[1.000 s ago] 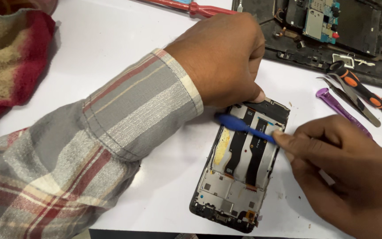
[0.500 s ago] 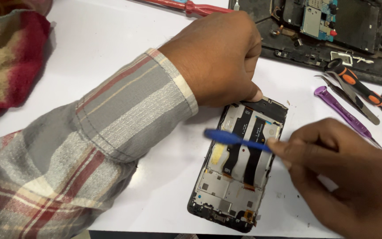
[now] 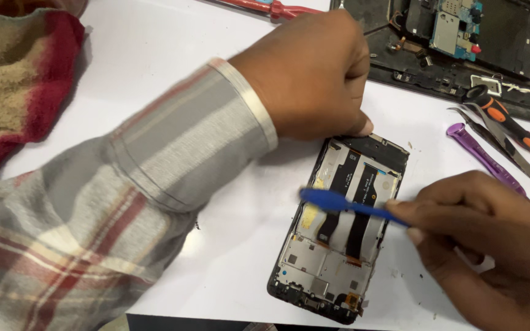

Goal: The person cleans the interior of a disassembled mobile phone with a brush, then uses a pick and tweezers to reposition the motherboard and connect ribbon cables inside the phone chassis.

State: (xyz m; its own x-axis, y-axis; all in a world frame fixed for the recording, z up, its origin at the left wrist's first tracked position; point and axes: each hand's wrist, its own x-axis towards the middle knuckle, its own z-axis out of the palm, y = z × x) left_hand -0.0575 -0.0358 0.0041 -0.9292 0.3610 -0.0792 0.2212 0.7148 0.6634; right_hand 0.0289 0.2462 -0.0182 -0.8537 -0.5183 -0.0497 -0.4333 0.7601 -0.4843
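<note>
On the white table (image 3: pixel 154 73), my left hand (image 3: pixel 305 73) presses its curled fingers onto the top edge of the opened phone frame (image 3: pixel 338 227), which lies just below it. My right hand (image 3: pixel 492 245) pinches a blue pry tool (image 3: pixel 345 204) whose flat tip hovers across the frame's middle. A purple spudger (image 3: pixel 483 156) rests nearby.

White tabletop (image 3: pixel 154 73) carrying opened phone frame (image 3: pixel 338 245), purple pry tool (image 3: pixel 483 156), orange-black screwdriver (image 3: pixel 507 122), red screwdriver (image 3: pixel 271 7), dark tray of parts (image 3: pixel 461 79), red-tan cloth (image 3: pixel 13 79) lying at left.
</note>
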